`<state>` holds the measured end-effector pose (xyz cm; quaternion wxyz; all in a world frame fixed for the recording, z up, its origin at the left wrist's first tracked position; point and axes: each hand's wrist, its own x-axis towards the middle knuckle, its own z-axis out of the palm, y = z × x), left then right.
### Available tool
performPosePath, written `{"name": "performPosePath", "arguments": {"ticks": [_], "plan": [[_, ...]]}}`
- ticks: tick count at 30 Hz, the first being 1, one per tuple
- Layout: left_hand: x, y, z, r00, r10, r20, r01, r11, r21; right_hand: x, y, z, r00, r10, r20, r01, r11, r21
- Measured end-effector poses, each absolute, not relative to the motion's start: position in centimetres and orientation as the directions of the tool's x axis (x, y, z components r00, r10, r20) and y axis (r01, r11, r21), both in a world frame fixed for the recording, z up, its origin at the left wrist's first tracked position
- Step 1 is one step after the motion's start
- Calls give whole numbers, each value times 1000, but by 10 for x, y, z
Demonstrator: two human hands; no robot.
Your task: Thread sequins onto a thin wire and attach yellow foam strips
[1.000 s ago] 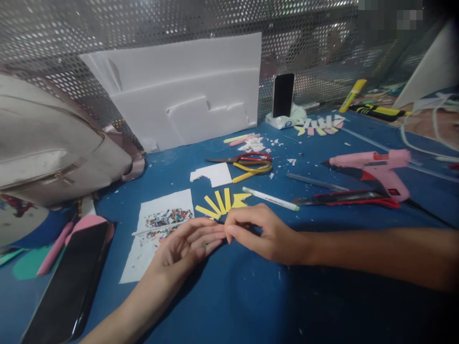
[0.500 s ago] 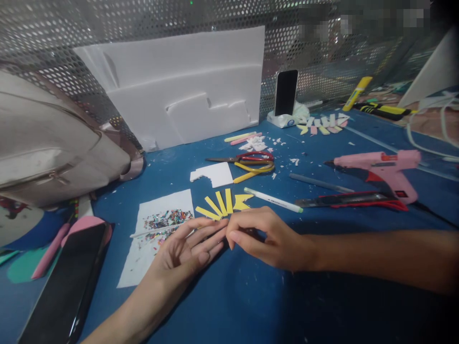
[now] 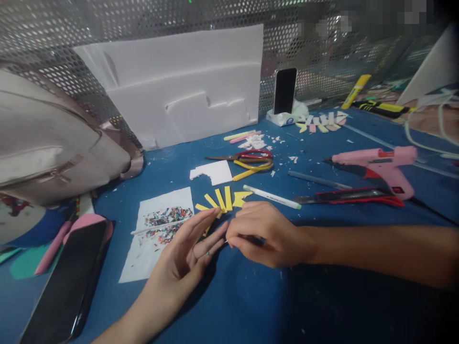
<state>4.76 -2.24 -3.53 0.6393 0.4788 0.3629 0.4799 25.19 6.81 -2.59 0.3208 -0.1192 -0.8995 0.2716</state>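
Note:
My left hand [image 3: 186, 253] lies palm up on the blue table with its fingers stretched out toward the right. My right hand [image 3: 263, 231] is closed in a pinch on a thin dark tool whose pale tip touches the left hand's fingertips. A tiny speck sits on a left finger. Just behind the hands several yellow strips [image 3: 222, 200] fan out on the table. To the left lies a white paper [image 3: 158, 239] with a heap of coloured glitter bits [image 3: 167, 217].
Scissors [image 3: 251, 160], a white pen [image 3: 272, 197], a craft knife [image 3: 347, 196] and a pink glue gun [image 3: 376, 165] lie behind and right. A phone [image 3: 64, 286] lies at the front left, a bag [image 3: 53, 138] behind it. White foam board [image 3: 186, 86] leans on the perforated wall.
My left hand has tilted up slightly and its fingers have spread. My right hand has shifted a little, keeping the tool's tip at the left fingertips.

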Motion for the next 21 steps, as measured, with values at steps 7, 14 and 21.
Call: {"name": "performPosePath", "arguments": {"ticks": [7,14,21], "plan": [[48,-23,-31,238,971,-11,-289,82,954,250,65,-25,-716,449,534,68,806,-588],[49,-25,-29,221,975,-25,-269,86,959,249,65,-25,-712,460,530,94,811,-578],[50,-25,-28,223,974,-36,-269,97,958,250,65,-27,-730,447,517,93,814,-573]]}}
